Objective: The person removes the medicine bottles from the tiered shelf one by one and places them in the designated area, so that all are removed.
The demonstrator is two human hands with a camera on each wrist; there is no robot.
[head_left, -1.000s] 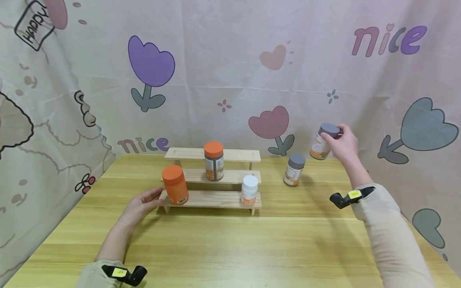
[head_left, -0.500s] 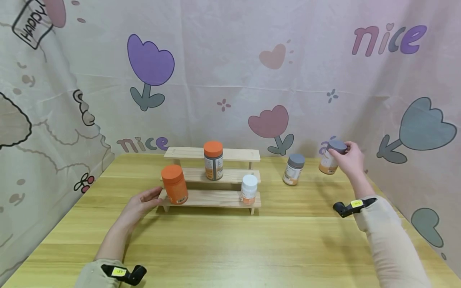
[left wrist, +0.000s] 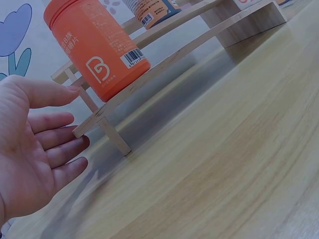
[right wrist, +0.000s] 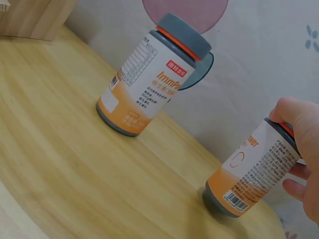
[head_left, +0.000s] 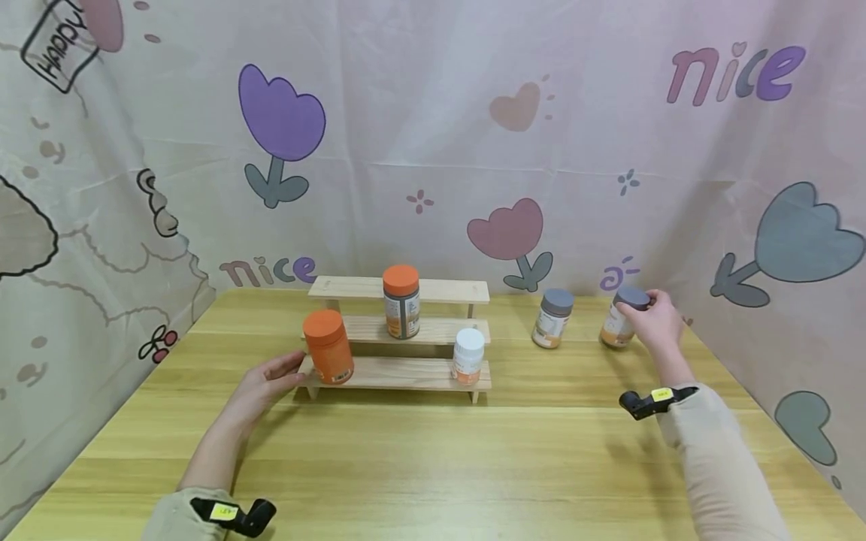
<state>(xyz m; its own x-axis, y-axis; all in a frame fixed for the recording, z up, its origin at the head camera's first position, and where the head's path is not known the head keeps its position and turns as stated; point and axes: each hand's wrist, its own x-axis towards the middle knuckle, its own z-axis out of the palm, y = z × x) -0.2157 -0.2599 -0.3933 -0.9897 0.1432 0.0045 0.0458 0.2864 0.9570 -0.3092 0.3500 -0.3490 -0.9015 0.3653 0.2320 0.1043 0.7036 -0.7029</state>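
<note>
My right hand (head_left: 658,324) grips a grey-lidded supplement bottle (head_left: 617,327) by its lid at the back right of the table. In the right wrist view this white-and-orange bottle (right wrist: 254,172) is slightly tilted, its base at or just above the wood. A similar grey-lidded bottle (head_left: 551,321) stands to its left. My left hand (head_left: 265,385) is at the left end of a three-step wooden rack (head_left: 406,373), fingers loosely bent. In the left wrist view the fingertips (left wrist: 79,144) meet the lowest step's corner. An orange bottle (head_left: 329,352) stands on that step beside them.
A white bottle (head_left: 468,356) stands at the right end of the lowest step. On the middle step is a dark bottle with an orange lid (head_left: 402,304). A printed cloth (head_left: 406,113) hangs behind the wooden table (head_left: 433,466).
The right hand has lowered the grey-lidded bottle from the air down to the table, moving slightly right. My left hand and the rack have stayed in place.
</note>
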